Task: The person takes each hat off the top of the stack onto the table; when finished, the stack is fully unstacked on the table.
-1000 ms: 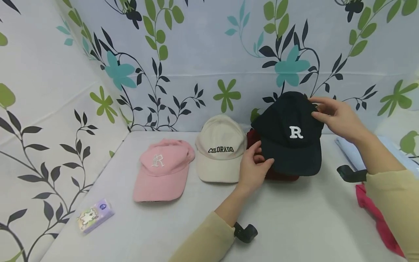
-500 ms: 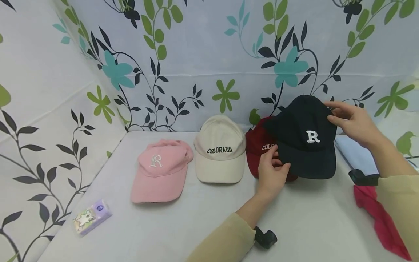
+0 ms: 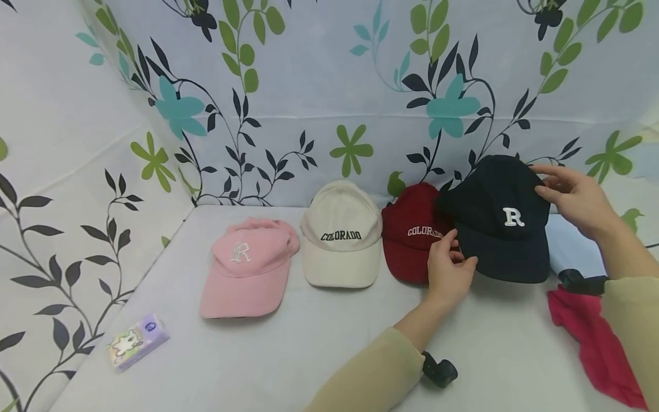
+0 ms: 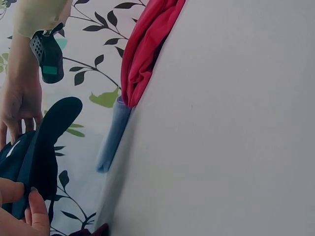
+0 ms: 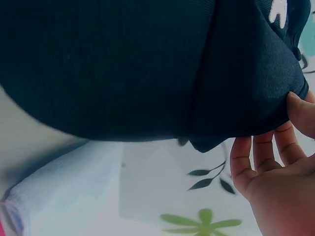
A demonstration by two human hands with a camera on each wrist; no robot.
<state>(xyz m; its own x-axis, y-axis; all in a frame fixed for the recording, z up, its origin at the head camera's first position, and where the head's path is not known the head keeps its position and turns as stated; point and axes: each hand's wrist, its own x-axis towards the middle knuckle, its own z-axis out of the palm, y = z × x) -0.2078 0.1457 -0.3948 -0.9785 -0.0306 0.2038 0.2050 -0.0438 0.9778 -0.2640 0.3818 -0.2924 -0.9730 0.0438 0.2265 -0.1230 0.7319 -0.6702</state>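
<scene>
A black baseball cap [image 3: 496, 229] with a white R on its front is held up between both hands, its brim toward me. My left hand [image 3: 449, 269] pinches the left edge of the brim between thumb and fingers, as the left wrist view also shows. My right hand [image 3: 576, 197] pinches the side of the crown, thumb in front and fingers behind. Partly behind the black cap and left hand sits a dark red cap [image 3: 407, 252] with COLORADO lettering. Left of it stand a cream cap [image 3: 342, 252] with the same word and a pink cap [image 3: 249, 269].
Folded light blue cloth [image 3: 574, 246] lies at the right, behind the black cap and right wrist. A crumpled red-pink cloth [image 3: 592, 343] is in front of it, partly under the right sleeve. A small purple tissue pack [image 3: 138, 342] lies front left. A leaf-patterned curtain backs the table.
Both hands have carried the black cap to the right and slightly down. The dark red cap, mostly covered before, now shows its front and lettering. Both hands keep their hold.
</scene>
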